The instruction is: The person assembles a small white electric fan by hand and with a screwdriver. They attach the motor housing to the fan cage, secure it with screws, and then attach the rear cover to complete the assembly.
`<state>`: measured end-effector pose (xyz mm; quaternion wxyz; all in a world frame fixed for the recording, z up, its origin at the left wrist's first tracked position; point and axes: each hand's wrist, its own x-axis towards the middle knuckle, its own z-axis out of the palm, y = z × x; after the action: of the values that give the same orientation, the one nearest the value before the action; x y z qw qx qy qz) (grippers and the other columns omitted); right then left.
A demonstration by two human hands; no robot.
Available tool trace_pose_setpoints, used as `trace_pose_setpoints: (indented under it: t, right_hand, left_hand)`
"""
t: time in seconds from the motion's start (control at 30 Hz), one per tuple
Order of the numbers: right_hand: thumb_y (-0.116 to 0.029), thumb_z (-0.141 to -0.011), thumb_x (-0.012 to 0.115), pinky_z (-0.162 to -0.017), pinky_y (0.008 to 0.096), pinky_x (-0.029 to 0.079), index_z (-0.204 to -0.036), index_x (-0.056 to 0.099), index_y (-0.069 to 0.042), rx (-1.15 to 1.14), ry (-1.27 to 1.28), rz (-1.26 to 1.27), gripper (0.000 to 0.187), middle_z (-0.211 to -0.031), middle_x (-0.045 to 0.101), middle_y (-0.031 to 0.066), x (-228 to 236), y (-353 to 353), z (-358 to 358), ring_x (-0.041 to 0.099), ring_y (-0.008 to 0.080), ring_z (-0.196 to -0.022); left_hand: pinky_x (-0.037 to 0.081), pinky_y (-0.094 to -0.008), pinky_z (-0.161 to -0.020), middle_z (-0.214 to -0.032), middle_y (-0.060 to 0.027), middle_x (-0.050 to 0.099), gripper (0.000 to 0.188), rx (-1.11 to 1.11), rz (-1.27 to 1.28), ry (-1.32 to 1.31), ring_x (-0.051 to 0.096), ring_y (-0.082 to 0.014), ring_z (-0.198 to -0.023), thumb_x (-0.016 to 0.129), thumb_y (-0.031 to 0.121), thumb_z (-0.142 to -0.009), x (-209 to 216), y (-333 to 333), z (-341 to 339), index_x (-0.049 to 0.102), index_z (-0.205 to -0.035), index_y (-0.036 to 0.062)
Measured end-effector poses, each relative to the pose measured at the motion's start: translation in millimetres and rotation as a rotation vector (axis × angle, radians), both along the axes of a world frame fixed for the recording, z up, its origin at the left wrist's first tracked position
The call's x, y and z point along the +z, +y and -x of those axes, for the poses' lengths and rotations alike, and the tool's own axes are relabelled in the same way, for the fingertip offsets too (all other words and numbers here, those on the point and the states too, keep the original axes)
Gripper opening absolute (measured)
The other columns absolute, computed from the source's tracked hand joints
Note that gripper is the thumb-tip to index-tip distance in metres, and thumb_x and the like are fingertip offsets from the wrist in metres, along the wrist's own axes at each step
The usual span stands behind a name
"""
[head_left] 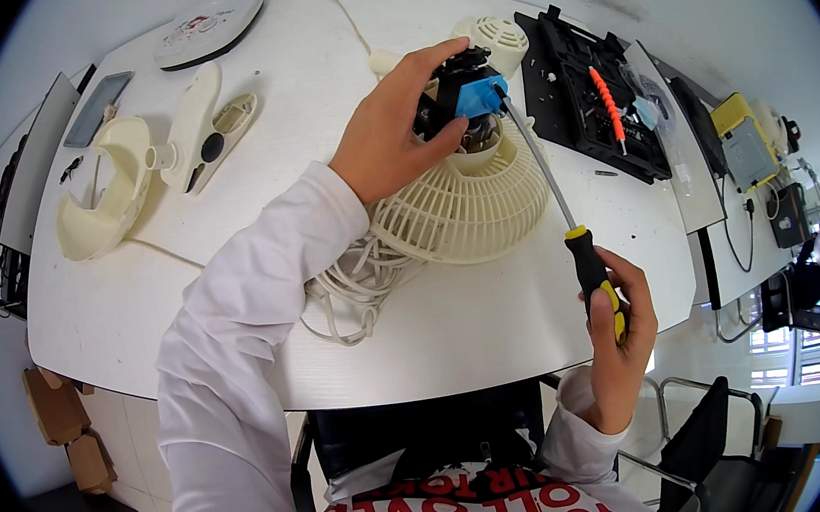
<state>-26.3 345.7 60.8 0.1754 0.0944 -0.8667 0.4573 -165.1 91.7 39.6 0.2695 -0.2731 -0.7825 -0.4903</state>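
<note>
My left hand (396, 138) is closed around a black fan motor (463, 63) that has a bright blue piece (479, 97) on its side. The motor sits at the back of a cream fan grille (465, 212) resting on the table. In my right hand (623, 318) is a screwdriver (587, 262) with a black and yellow handle. Its long shaft slants up and left, and the tip meets the blue piece; whether it sits in a screw is too small to tell. A bundled white power cord (358, 286) lies beside the grille, below my left wrist.
A vented cream cover (495, 39) stands behind the motor. To the right, a black tool case (592, 87) carries an orange-handled tool (606, 100). At left lie a curved cream shell (118, 192), a cream stand part (191, 119) and a grey tray (99, 109). A white round base (208, 25) is at the back.
</note>
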Motion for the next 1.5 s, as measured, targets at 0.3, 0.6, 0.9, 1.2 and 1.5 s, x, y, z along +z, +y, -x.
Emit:
trace_pose_setpoints:
  t: [0.3,0.6,0.9,1.2,1.5]
  right_hand:
    - [-0.011,-0.086,0.060,-0.044,0.0199,0.037,-0.120,0.049,0.001,0.143,-0.274,0.245,0.038,-0.085,0.058,0.0113,7,-13,-2,0.048,0.0097,-0.050]
    - [-0.025,-0.101,0.032,-0.032,0.0164,0.030,-0.133,0.031,0.005,0.641,-0.987,1.820,0.043,-0.096,0.048,0.0108,-18,4,11,0.040,0.0077,-0.041]
    - [-0.025,-0.094,0.053,-0.044,0.0166,0.034,-0.131,0.044,0.001,0.251,-0.344,0.726,0.045,-0.094,0.061,0.0153,-10,2,-2,0.044,0.0058,-0.051]
    - [0.001,-0.082,0.064,-0.048,0.0183,0.041,-0.114,0.063,-0.001,-0.159,-0.128,0.174,0.032,-0.090,0.063,0.0075,-26,26,2,0.052,0.0061,-0.054]
    - [0.000,-0.084,0.062,-0.054,0.0198,0.048,-0.116,0.060,0.002,-0.072,-0.135,0.205,0.032,-0.094,0.061,0.0104,-37,15,3,0.058,0.0098,-0.057]
  left_hand:
    - [0.039,-0.0363,-0.099,-0.135,-0.0117,0.046,0.066,-0.040,0.011,-0.103,0.049,-0.0274,-0.120,0.061,0.004,-0.081,2,-3,-3,0.035,-0.140,0.0120]
    - [0.040,-0.0364,-0.098,-0.135,-0.0116,0.046,0.067,-0.037,-0.005,-0.117,0.049,-0.0280,-0.120,0.061,0.003,-0.080,3,-3,-3,0.034,-0.140,0.0122]
    - [0.042,-0.0356,-0.095,-0.136,-0.0108,0.047,0.066,0.019,0.046,-0.155,0.050,-0.0269,-0.120,0.064,0.008,-0.080,6,0,-6,0.035,-0.140,0.0127]
    - [0.044,-0.0352,-0.094,-0.134,-0.0109,0.050,0.064,0.046,0.042,-0.146,0.053,-0.0278,-0.118,0.064,0.009,-0.082,4,1,-4,0.037,-0.140,0.0127]
    - [0.045,-0.0364,-0.096,-0.127,-0.0131,0.054,0.064,0.073,0.044,-0.101,0.057,-0.0297,-0.112,0.066,0.009,-0.082,2,1,-4,0.038,-0.139,0.0140]
